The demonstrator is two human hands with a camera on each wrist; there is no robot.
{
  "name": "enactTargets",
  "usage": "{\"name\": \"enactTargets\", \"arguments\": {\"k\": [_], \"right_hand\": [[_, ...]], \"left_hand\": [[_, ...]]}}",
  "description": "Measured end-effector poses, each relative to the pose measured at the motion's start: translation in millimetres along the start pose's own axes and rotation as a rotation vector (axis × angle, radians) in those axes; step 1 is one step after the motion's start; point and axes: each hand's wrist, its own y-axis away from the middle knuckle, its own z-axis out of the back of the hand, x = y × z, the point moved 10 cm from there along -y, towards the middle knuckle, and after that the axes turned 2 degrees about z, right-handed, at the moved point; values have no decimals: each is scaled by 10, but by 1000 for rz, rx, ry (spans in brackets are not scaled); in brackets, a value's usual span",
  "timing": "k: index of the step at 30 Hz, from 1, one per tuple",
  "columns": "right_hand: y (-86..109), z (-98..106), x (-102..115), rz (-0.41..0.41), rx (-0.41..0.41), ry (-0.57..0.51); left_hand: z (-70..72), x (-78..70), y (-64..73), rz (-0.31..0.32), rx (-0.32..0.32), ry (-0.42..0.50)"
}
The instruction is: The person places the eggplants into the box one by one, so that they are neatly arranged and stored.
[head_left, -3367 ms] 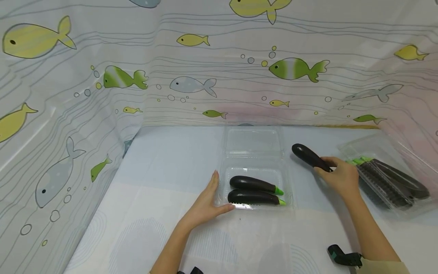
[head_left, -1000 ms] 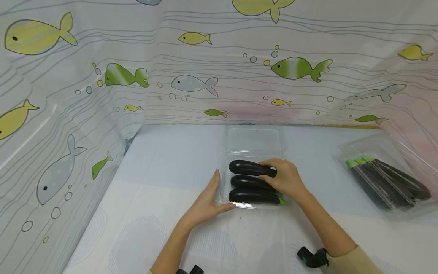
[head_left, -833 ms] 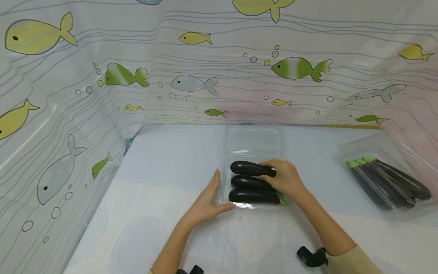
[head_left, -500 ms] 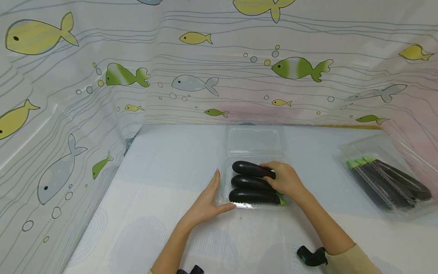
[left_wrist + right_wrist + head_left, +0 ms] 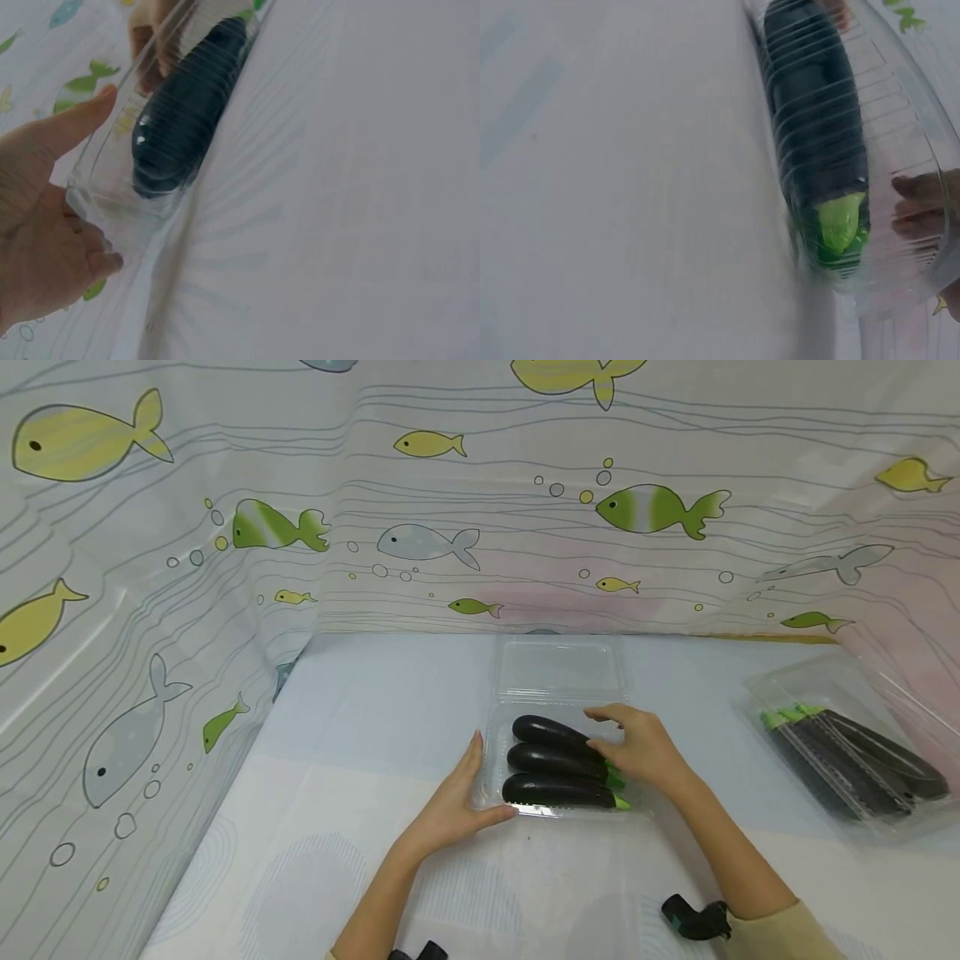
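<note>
Three dark eggplants lie side by side in an open clear plastic clamshell box [image 5: 555, 700] in the head view: a back one [image 5: 547, 732], a middle one [image 5: 551, 759] and a front one [image 5: 555, 790], green stems to the right. My right hand [image 5: 641, 745] is over the box's right side, thumb and fingers spread apart, thumb tip by the back eggplant's stem end. At the front left corner rests my left hand [image 5: 450, 802], fingers straight along the side and thumb along the front rim. The right wrist view shows an eggplant [image 5: 817, 112] through the box wall.
A second clear plastic box [image 5: 832, 681] with several eggplants [image 5: 855, 760] stands at the right. A fish-printed sheet [image 5: 450, 502] hangs behind the white and pale-blue table cover [image 5: 360, 710]. Black wrist devices [image 5: 697, 918] are at both forearms.
My right hand brought an eggplant from the right into the box's back row, then let go and drew slightly right with its fingers spread. The left hand stayed at the corner.
</note>
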Motion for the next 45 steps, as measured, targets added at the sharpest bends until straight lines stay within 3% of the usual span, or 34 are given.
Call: {"name": "enactTargets", "arguments": {"k": [8, 22, 35, 45], "right_hand": [[35, 289, -39, 76, -135, -55], [72, 491, -227, 21, -204, -83], [-58, 464, -478, -91, -191, -111], [-101, 450, -615, -107, -208, -82]], "left_hand": [[14, 11, 0, -3, -4, 1], [29, -2, -2, -20, -6, -15], [13, -2, -8, -16, -9, -31], [10, 1, -11, -21, -5, -18]]}}
